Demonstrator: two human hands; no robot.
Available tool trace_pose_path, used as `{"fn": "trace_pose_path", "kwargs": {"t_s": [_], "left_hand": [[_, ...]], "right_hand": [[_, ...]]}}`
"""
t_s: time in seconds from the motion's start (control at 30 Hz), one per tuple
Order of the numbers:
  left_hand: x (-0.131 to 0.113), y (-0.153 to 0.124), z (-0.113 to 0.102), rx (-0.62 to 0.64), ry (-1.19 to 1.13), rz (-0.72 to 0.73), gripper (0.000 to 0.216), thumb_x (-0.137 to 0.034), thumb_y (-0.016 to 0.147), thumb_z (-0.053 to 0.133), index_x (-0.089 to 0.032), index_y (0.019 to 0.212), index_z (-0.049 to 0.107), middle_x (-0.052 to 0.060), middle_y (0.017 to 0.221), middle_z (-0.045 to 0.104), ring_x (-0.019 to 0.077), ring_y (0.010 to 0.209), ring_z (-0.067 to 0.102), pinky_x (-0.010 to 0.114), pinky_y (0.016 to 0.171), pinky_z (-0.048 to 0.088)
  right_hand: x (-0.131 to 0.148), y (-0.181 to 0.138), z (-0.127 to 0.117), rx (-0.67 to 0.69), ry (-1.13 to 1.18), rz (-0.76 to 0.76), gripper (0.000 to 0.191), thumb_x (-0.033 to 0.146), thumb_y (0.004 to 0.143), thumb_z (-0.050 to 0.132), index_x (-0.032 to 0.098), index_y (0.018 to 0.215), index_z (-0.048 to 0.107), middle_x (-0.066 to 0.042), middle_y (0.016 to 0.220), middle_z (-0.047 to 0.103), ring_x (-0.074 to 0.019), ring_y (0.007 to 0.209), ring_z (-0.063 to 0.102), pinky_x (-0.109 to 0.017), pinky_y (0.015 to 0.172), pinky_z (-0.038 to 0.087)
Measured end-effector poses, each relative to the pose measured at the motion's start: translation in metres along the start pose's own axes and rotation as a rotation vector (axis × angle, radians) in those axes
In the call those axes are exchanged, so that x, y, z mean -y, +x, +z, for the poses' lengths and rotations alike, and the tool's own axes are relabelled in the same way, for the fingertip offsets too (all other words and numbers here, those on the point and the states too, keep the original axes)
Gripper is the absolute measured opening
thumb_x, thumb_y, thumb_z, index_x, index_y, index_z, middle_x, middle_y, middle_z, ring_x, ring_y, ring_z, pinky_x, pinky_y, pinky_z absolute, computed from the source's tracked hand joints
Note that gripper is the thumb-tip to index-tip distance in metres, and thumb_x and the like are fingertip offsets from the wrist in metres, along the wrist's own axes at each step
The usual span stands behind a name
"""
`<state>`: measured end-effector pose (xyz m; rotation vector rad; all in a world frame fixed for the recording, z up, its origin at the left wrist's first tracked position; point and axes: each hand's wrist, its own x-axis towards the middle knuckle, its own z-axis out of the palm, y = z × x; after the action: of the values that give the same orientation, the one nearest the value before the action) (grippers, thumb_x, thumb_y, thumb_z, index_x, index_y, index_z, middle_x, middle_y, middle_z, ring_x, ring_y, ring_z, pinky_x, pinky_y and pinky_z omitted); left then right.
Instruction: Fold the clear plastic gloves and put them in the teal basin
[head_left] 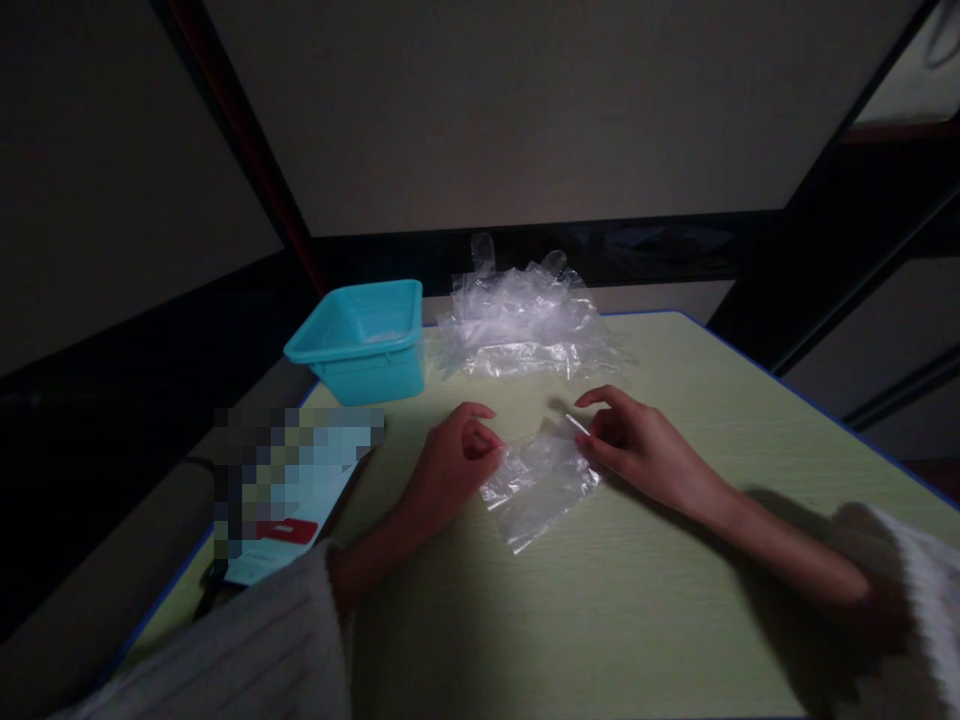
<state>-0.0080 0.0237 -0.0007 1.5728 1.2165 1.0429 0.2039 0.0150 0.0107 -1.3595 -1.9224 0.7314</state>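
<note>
A small clear plastic bag (536,485) lies on the pale green table (637,600) between my hands. My left hand (454,465) pinches the bag's left top corner with curled fingers. My right hand (637,445) pinches the bag's right top corner, thumb and fingers pressed together on the plastic. Both hands rest low on the tabletop. White knitted sleeves cover both forearms.
A turquoise plastic tub (364,340) stands at the table's far left. A heap of clear plastic gloves and bags (525,320) lies at the far middle edge. A flat printed packet (289,500) lies at the left edge. Dark bed-frame bars stand behind.
</note>
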Motion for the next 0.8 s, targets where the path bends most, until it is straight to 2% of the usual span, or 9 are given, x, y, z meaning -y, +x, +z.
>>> {"fn": "trace_pose_path", "kwargs": {"t_s": [0.3, 0.8], "left_hand": [[-0.0026, 0.0006, 0.0001, -0.036, 0.048, 0.003, 0.03, -0.007, 0.06, 0.056, -0.017, 0.087, 0.048, -0.004, 0.065, 0.059, 0.0096, 0.054, 0.054, 0.02, 0.052, 0.043], [-0.0012, 0.0008, 0.0015, -0.067, 0.072, 0.009, 0.025, -0.01, 0.063, 0.055, -0.018, 0.085, 0.047, -0.005, 0.066, 0.057, 0.0081, 0.051, 0.054, 0.018, 0.048, 0.042]], "right_hand": [[-0.0043, -0.0013, 0.0004, -0.025, -0.147, -0.028, 0.027, 0.024, 0.078, 0.048, 0.017, 0.104, 0.044, -0.001, 0.065, 0.059, -0.0141, 0.053, 0.053, -0.027, 0.049, 0.039], [-0.0029, -0.0015, 0.0014, -0.068, -0.226, -0.031, 0.029, 0.022, 0.076, 0.047, 0.016, 0.104, 0.044, -0.004, 0.068, 0.061, -0.014, 0.051, 0.052, -0.029, 0.047, 0.038]]}}
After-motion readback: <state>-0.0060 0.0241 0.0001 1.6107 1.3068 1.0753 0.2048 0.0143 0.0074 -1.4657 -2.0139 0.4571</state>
